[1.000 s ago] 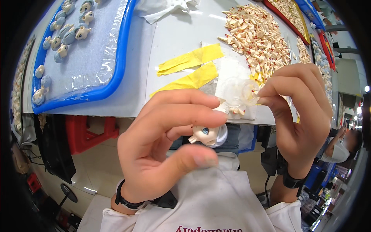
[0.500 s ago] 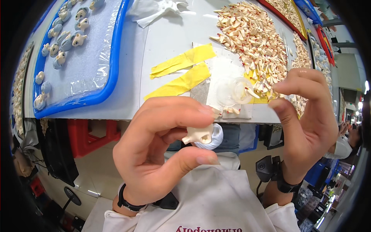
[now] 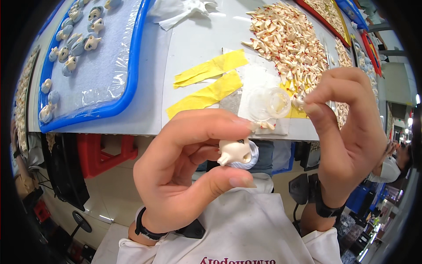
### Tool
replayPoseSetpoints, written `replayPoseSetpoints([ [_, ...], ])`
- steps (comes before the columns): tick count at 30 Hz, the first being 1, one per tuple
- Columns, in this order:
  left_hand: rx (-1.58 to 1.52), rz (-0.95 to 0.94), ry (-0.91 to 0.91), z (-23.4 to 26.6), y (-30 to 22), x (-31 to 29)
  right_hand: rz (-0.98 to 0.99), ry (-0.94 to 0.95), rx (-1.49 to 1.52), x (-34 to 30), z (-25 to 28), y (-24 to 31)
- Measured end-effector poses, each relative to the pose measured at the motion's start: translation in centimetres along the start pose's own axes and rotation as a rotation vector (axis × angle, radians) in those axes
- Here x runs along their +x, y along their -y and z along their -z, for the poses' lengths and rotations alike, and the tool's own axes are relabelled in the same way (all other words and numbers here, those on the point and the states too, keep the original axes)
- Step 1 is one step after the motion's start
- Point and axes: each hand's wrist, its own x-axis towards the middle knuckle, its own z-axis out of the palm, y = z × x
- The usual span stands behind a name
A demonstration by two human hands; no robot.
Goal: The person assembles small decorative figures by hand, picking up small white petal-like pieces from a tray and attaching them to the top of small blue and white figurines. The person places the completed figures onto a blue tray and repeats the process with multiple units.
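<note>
My left hand (image 3: pixel 187 163) is closed around a small doll head (image 3: pixel 235 152), cream-coloured with pale blue-white hair; a dark hole shows in its side. It hangs just in front of the table edge, between thumb and forefinger. At the right, my right hand (image 3: pixel 345 127) has thumb and forefinger pinched together on a small cream piece (image 3: pixel 298 103), mostly covered by the fingertips. Just left of that piece stands a small clear dish (image 3: pixel 269 104) on white paper. Beyond it spreads a heap of small pointed cream pieces (image 3: pixel 288 42), many with red ends.
Two yellow tape strips (image 3: pixel 206 94) lie mid-table. A blue-rimmed tray (image 3: pixel 129 83) at left holds several blue-haired doll heads. White crumpled plastic (image 3: pixel 180 11) lies at the back. Below the table edge stands a red stool (image 3: pixel 107 156). A red-rimmed tray (image 3: pixel 323 20) is far right.
My right thumb and forefinger have closed together and moved slightly left, towards the dish; the piece over the dish's edge no longer shows there. My left hand has shifted slightly right, turning the doll head.
</note>
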Motion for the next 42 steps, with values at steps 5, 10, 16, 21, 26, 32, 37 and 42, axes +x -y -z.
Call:
replayPoseSetpoints([
  [5, -0.044, -0.023, 0.044, 0.6, 0.5, 0.0, -0.252, -0.012, 0.23, -1.5, 0.0, 3.1],
  [10, -0.042, -0.026, 0.035, 0.1, 0.3, -0.1, -0.168, 0.022, 0.274, -2.3, -1.1, 3.3],
  [16, -0.052, -0.013, 0.02, 0.3, 0.4, -0.8, 0.025, 0.03, 0.07, -1.8, -1.1, 3.7],
  [21, -0.021, -0.022, 0.012, 0.0, 0.2, -1.0, 0.01, 0.049, 0.087, -2.0, -0.7, 3.8],
  [26, 0.301, -0.338, 0.064, 0.3, 0.1, -0.5, -0.214, 0.092, 0.432, -2.8, 0.3, 3.4],
  [32, 0.798, -0.65, 0.152, -2.0, -0.1, -0.4, -0.506, 0.258, 0.642, -3.7, 2.3, 3.4],
  [37, 0.854, -0.485, 0.07, -0.3, 0.0, -2.0, -0.663, -0.372, 0.011, -6.9, 11.9, -1.9],
  [42, 0.815, -0.33, 0.197, 0.2, -0.3, -2.8, -0.641, -0.039, -0.58, -11.7, 17.0, -6.0],
])
